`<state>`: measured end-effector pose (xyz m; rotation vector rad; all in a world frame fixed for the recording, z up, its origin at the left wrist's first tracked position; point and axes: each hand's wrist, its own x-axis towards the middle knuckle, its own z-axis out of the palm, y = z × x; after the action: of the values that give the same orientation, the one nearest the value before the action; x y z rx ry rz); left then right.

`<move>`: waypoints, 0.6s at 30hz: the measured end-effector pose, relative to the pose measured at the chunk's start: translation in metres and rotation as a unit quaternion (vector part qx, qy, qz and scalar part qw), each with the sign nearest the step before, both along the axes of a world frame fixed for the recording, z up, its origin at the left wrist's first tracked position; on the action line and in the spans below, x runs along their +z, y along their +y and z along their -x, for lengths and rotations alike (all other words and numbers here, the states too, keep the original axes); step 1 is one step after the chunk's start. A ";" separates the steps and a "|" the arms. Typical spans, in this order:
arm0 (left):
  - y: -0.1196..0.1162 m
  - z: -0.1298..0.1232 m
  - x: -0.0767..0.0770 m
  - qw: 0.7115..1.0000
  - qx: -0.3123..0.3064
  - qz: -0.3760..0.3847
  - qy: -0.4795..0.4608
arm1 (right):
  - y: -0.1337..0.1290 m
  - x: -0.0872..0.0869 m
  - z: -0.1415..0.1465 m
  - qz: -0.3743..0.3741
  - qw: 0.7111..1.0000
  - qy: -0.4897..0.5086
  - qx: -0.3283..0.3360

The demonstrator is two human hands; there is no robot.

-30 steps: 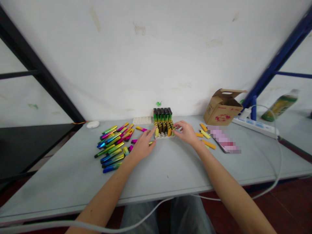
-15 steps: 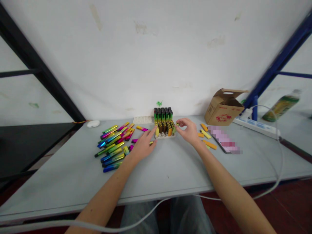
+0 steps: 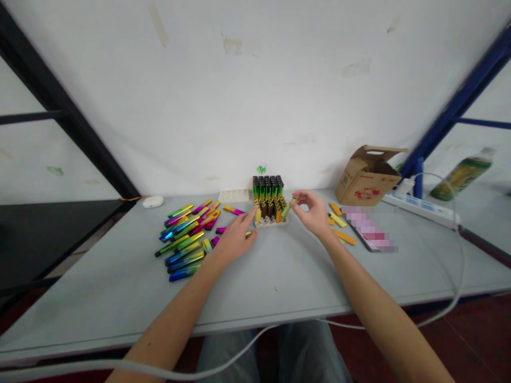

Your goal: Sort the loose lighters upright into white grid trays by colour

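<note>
A pale rack (image 3: 272,224) stands near the wall with several upright sticks in it. Its back rows hold green sticks with black tops (image 3: 268,186); dark brown and yellow ones with gold tops (image 3: 270,208) fill rows nearer me. My right hand (image 3: 311,211) pinches a slim pale green stick (image 3: 286,211) by its upper end, tilted at the rack's right front corner. Whether its lower end sits in a hole, I cannot tell. My left hand (image 3: 238,234) has its fingers stretched out, the index fingertip at a yellow stick (image 3: 258,215) on the rack's left side.
Shiny multicoloured tubes (image 3: 186,243) lie piled on the left, near a white case (image 3: 153,202). A second white rack (image 3: 233,196) lies by the wall. On the right are orange sticks (image 3: 344,237), a phone (image 3: 365,229), a cardboard box (image 3: 367,178), a power strip (image 3: 423,206) and a bottle (image 3: 463,173).
My right hand has shifted slightly right and up from the rack, and the pale green stick now leans outward. My left hand has stayed in place.
</note>
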<state>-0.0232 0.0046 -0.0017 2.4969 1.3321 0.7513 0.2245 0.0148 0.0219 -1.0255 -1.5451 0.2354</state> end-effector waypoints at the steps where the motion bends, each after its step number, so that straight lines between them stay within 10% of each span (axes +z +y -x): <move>1: 0.000 0.000 0.000 1.000 -0.001 -0.002 -0.001 | -0.001 0.000 0.004 0.005 1.000 0.015 0.016; 18: 0.000 -0.002 -0.001 1.000 0.004 -0.013 0.008 | 0.005 -0.020 0.036 -0.040 0.982 -0.179 -0.031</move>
<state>-0.0216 0.0049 -0.0030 2.5228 1.3471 0.7569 0.1887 0.0201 0.0014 -1.0915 -1.8259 -0.0604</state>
